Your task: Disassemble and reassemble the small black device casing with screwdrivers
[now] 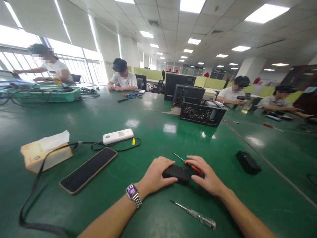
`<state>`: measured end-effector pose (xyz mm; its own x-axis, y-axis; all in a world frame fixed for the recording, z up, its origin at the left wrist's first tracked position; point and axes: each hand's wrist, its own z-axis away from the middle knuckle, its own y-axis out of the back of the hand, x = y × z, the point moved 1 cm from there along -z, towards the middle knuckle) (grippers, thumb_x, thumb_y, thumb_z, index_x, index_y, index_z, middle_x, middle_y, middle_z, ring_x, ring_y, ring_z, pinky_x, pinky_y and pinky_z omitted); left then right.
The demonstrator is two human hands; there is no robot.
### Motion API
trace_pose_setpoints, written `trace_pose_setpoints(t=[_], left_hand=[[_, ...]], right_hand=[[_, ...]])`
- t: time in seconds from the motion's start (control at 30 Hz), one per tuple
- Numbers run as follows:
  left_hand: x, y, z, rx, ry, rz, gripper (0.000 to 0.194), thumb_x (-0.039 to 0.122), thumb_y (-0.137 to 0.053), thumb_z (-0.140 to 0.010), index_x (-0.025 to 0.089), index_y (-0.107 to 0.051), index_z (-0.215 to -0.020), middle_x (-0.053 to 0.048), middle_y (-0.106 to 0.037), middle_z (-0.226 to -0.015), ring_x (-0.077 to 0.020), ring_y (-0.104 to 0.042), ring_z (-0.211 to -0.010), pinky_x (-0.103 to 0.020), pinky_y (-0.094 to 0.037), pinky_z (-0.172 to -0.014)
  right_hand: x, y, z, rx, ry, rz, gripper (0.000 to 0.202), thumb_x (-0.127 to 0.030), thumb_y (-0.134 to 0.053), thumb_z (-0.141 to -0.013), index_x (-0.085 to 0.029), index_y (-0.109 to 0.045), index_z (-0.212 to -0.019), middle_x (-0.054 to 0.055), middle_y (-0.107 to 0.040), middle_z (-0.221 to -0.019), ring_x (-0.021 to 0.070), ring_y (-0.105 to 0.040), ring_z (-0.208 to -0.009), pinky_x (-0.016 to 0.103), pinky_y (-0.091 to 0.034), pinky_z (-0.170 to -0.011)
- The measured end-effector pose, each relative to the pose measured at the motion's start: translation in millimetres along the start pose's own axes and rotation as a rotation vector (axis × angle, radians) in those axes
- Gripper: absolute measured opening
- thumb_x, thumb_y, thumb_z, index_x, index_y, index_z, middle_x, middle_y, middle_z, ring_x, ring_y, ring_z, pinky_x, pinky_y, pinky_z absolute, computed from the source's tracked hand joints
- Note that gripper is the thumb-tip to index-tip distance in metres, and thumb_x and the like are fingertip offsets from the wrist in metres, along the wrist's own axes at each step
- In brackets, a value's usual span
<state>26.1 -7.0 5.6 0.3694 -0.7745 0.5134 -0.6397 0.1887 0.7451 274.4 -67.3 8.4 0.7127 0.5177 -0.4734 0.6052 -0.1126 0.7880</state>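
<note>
A small black rectangular box (177,174) lies on the green table in front of me. My left hand (156,174), with a watch on its wrist, grips the box's left end between thumb and fingers. At the box's right end my right hand (207,177) is open, thumb and fingers apart, with a narrow gap to the box. An orange-handled screwdriver (194,167) lies just behind the box, its handle partly hidden by my right fingers. Nearer to me rests a screwdriver with a clear handle (198,216).
A second black box (248,162) sits at the right. To the left are a phone (88,170), a tissue pack (47,152) and a white power strip (118,136) with its cable. Further back stand a computer case (201,114) and a green basket (47,96). Several people sit around the table.
</note>
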Motion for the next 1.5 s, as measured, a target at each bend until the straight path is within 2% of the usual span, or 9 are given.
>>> trace_pose_setpoints(t=[0.13,0.2,0.3,0.37,0.43,0.57,0.73,0.9,1.5], left_hand=[[1.1,-0.6,-0.9,0.011,0.064,0.053,0.034,0.037,-0.071,-0.081,0.021,-0.063,-0.110,-0.006,-0.067,-0.105,-0.0240,-0.059,-0.096,-0.037,-0.045,-0.088],[2.1,-1.4,-1.5,0.022,0.104,0.108,0.032,0.036,-0.073,-0.078,0.020,-0.065,-0.105,-0.006,-0.067,-0.100,-0.0232,-0.059,-0.093,-0.034,-0.045,-0.086],[2.9,-3.0,-2.6,0.029,0.201,0.234,0.032,0.033,-0.076,-0.074,0.018,-0.066,-0.101,-0.004,-0.066,-0.096,-0.0212,-0.061,-0.088,-0.030,-0.046,-0.080],[3.4,-4.0,-3.3,0.018,0.263,0.296,0.032,0.032,-0.077,-0.072,0.018,-0.066,-0.099,-0.002,-0.066,-0.094,-0.0200,-0.061,-0.084,-0.028,-0.046,-0.076],[4.5,-4.9,-3.7,0.003,0.291,0.309,0.033,0.033,-0.077,-0.070,0.019,-0.066,-0.097,-0.001,-0.065,-0.091,-0.0194,-0.061,-0.082,-0.027,-0.045,-0.073],[9.3,-8.5,-2.0,0.003,0.283,0.261,0.034,0.036,-0.079,-0.068,0.019,-0.065,-0.093,0.000,-0.065,-0.088,-0.0195,-0.060,-0.080,-0.026,-0.044,-0.070],[11.3,-15.1,2.3,0.040,0.231,0.180,0.035,0.038,-0.080,-0.068,0.020,-0.065,-0.093,-0.001,-0.064,-0.089,-0.0212,-0.059,-0.083,-0.028,-0.044,-0.072],[10.2,-15.1,2.0,0.042,0.198,0.156,0.035,0.038,-0.080,-0.069,0.020,-0.065,-0.094,-0.002,-0.064,-0.089,-0.0212,-0.060,-0.083,-0.029,-0.044,-0.074],[9.9,-11.5,1.9,0.031,0.191,0.160,0.036,0.039,-0.081,-0.067,0.020,-0.065,-0.094,-0.001,-0.064,-0.089,-0.0209,-0.061,-0.083,-0.027,-0.045,-0.072]], right_hand=[[25.2,10.3,8.3,0.088,-0.252,-0.131,0.040,-0.044,-0.071,-0.073,-0.024,-0.070,-0.107,0.009,-0.068,-0.103,0.0275,-0.058,-0.097,0.044,-0.044,-0.090],[32.4,15.4,12.2,0.175,-0.340,-0.228,0.032,-0.041,-0.074,-0.069,-0.023,-0.073,-0.095,0.006,-0.069,-0.088,0.0244,-0.059,-0.082,0.039,-0.046,-0.079],[37.0,30.4,12.5,0.386,-0.387,-0.314,0.026,-0.041,-0.062,-0.078,-0.020,-0.069,-0.093,0.002,-0.062,-0.069,0.0179,-0.054,-0.062,0.031,-0.044,-0.060],[36.1,46.7,6.9,0.513,-0.392,-0.379,0.027,-0.041,-0.049,-0.083,-0.019,-0.064,-0.088,-0.002,-0.050,-0.057,0.0135,-0.044,-0.047,0.026,-0.036,-0.047],[30.7,65.4,-3.9,0.577,-0.386,-0.447,0.026,-0.040,-0.044,-0.083,-0.020,-0.060,-0.081,-0.006,-0.038,-0.051,0.0105,-0.032,-0.039,0.024,-0.028,-0.040],[7.2,91.6,-35.4,0.508,-0.382,-0.524,0.017,-0.034,-0.054,-0.075,-0.019,-0.061,-0.073,-0.006,-0.040,-0.049,0.0085,-0.031,-0.038,0.022,-0.023,-0.038],[-18.4,85.5,-63.8,0.304,-0.354,-0.472,0.015,-0.031,-0.057,-0.072,-0.017,-0.061,-0.068,-0.004,-0.049,-0.052,0.0077,-0.035,-0.042,0.021,-0.024,-0.040],[-15.6,75.3,-64.7,0.265,-0.345,-0.399,0.015,-0.030,-0.056,-0.074,-0.017,-0.062,-0.070,-0.003,-0.051,-0.055,0.0083,-0.037,-0.044,0.021,-0.025,-0.041],[-18.0,83.5,-61.6,0.238,-0.314,-0.303,0.014,-0.029,-0.056,-0.076,-0.017,-0.063,-0.071,-0.003,-0.054,-0.058,0.0096,-0.040,-0.047,0.023,-0.029,-0.046]])
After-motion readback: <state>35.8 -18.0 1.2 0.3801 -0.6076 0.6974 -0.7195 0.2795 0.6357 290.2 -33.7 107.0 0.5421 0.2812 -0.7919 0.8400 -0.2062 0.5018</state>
